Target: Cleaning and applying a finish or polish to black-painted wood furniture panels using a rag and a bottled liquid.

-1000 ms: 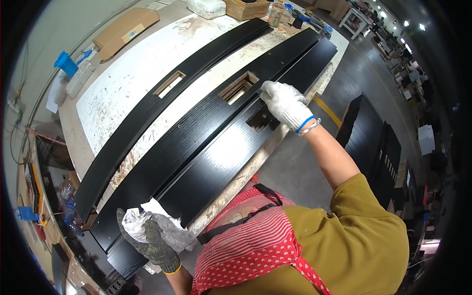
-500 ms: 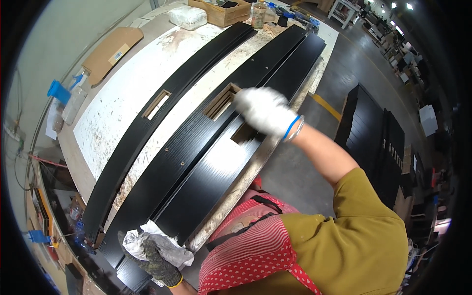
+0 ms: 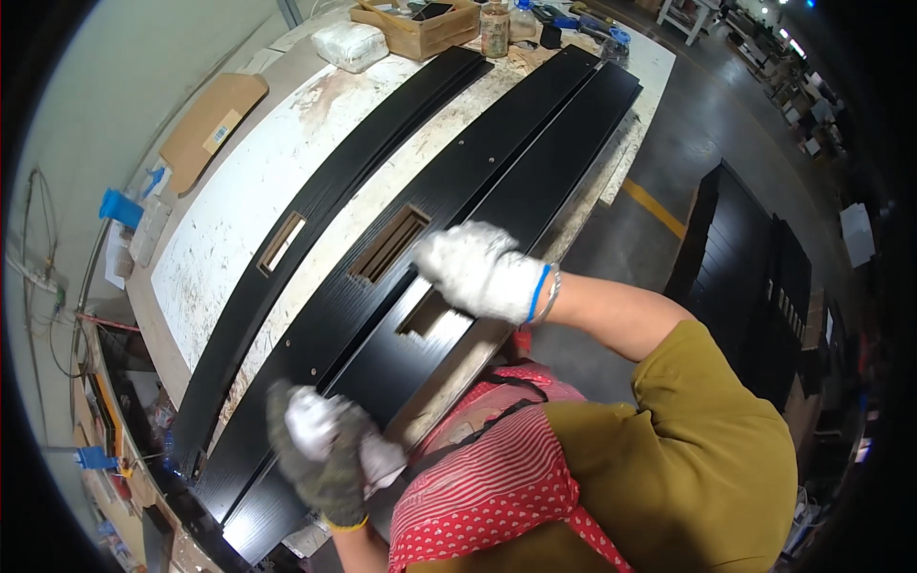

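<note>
My left hand (image 3: 334,482), in a dark grey-green glove, closes around a crumpled white cloth (image 3: 310,420) over the near left end of the black boards; motion blurs it. My right hand (image 3: 482,272) wears a white glove with a blue cuff. Its fingers are curled, and whatever is in them is hidden. It is over the gap between the front black board (image 3: 382,377) and the middle black board (image 3: 334,325), beside their rectangular cutouts. Apart from these two, a narrower black board (image 3: 229,329) with one cutout lies farther back.
The boards rest on a stained white worktable (image 3: 220,239). At its far end are a wrapped white block (image 3: 351,46), a wooden box (image 3: 420,33), and a bottle (image 3: 494,31). Cardboard (image 3: 210,134) and a blue cup (image 3: 121,207) line the wall side. Black panels (image 3: 731,248) stand to the right.
My right hand has moved left and nearer to me along the boards. My left hand has shifted up and to the right with the cloth. The view has shifted slightly.
</note>
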{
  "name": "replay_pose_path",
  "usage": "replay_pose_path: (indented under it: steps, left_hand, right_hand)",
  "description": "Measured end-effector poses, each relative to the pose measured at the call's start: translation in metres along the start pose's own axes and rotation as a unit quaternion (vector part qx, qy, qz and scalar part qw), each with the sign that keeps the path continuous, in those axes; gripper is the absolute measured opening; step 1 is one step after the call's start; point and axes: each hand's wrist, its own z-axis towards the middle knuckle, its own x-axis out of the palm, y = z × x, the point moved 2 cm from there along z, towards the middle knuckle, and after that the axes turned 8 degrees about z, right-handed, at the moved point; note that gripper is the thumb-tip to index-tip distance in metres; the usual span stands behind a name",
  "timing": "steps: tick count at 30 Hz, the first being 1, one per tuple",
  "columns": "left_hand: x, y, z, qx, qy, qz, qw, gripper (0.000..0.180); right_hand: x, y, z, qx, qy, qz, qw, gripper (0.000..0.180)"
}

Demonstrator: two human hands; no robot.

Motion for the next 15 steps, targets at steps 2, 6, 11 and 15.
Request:
replay_pose_path:
  steps: [2,6,11,15]
  left_hand:
    - [0.021,0.033,0.008,0.128,0.046,0.229,0.964,0.083]
    - [0.030,0.031,0.013,0.021,-0.068,0.141,0.987,0.072]
    - [0.036,0.033,0.010,-0.038,-0.085,0.168,0.981,0.065]
    - [0.034,0.038,0.006,-0.043,-0.107,0.170,0.979,0.062]
  right_hand:
    - [-0.023,-0.053,-0.008,-0.024,-0.118,-0.042,0.992,0.013]
    - [-0.057,-0.104,0.006,0.087,-0.036,-0.001,0.996,0.015]
    - [-0.034,-0.084,0.004,-0.107,-0.027,0.045,0.993,0.014]
    - [-0.066,-0.182,0.000,-0.013,-0.090,-0.003,0.996,0.012]
